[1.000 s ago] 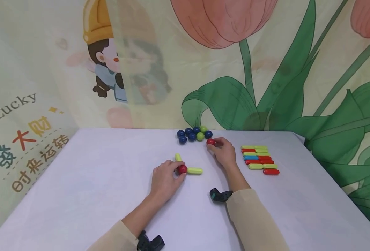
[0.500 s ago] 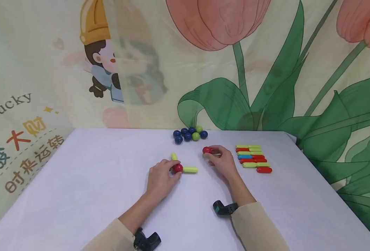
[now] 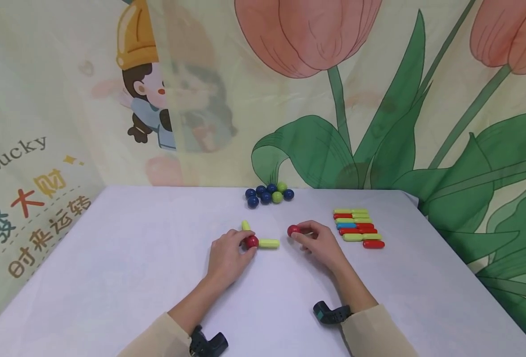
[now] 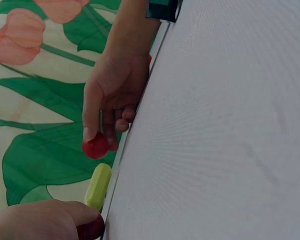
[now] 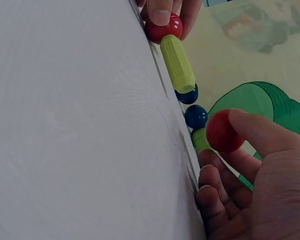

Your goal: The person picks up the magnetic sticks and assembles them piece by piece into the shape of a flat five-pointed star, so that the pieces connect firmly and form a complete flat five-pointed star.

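A glossy red plastic ball (image 3: 251,242) sits near the middle of the white table (image 3: 124,267), joined to two yellow-green plastic rods (image 3: 269,243), one running right of it and one angling away behind it. The left hand (image 3: 225,258) curls its fingertips round this ball, pinning it to the table. Just right of the rod's free end, the right hand (image 3: 320,245) pinches a second red ball (image 3: 293,230) between thumb and fingertips. Behind the joined ball lies a cluster of dark blue and green balls (image 3: 268,194). Right of the right hand lies a stack of red, yellow-green and blue rods (image 3: 358,227).
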A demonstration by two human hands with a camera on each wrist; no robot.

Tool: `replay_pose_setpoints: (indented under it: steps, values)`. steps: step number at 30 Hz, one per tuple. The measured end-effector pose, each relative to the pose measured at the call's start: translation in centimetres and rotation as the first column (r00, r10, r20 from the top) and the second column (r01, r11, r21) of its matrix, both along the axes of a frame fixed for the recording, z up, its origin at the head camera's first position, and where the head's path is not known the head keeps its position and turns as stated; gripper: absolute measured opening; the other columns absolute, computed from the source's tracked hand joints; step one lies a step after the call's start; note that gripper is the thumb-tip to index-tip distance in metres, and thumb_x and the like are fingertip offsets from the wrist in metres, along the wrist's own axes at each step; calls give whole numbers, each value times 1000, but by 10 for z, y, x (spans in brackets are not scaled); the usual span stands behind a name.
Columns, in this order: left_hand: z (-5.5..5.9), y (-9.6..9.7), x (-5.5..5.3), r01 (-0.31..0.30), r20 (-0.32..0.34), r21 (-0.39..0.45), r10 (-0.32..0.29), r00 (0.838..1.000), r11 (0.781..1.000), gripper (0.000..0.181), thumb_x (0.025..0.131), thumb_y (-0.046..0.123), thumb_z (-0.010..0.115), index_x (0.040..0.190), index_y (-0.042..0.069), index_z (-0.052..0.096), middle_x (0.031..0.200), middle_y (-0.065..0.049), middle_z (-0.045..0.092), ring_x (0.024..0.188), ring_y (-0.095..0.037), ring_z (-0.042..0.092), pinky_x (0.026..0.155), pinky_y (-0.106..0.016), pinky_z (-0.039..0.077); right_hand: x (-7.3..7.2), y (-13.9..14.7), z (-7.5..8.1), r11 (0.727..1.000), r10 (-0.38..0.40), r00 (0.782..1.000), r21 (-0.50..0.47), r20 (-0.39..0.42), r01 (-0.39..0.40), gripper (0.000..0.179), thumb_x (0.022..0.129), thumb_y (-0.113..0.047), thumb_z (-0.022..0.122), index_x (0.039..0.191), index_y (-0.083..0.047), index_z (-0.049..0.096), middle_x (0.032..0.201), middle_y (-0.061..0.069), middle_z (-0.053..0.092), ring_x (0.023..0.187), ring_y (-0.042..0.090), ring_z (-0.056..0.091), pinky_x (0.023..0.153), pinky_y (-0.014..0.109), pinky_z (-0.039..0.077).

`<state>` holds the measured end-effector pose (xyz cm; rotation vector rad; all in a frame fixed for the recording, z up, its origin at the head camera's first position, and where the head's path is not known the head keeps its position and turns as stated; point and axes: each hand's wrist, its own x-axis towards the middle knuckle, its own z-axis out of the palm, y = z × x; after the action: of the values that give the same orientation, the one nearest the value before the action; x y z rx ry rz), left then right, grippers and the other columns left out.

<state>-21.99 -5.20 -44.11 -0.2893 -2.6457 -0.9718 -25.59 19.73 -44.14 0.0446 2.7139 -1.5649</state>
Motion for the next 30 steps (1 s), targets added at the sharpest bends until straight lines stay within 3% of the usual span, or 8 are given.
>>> replay_pose_setpoints:
  steps: [6,15,30]
  values:
    - [-2,1,0,4,14,-3,-4,1000,1000,34,86,21,82,119,16,76,101,-6,72,96,-26,67,92,-53,50,5,3,3,996,55,998,73,8,-56,43,85,-25,83,124,-15,69,121,7,68,102,23,58,76,27,54]
    - [2,-1,0,-4,10,0,4,1000,1000,34,86,21,83,119,16,76,101,-6,72,96,-26,67,93,-53,50,5,-3,6,975,165,986,155,-27,-159,33,86,-20,81,118,-17,72,108,2,70,93,21,55,79,31,47]
    - [0,-3,0,0,-3,-11,0,1000,1000,34,86,21,83,119,15,76,103,-6,73,97,-26,67,89,-50,50,5,-6,3,979,158,987,131,-8,-156,36,86,-19,82,120,-17,73,110,1,70,93,21,55,79,30,48]
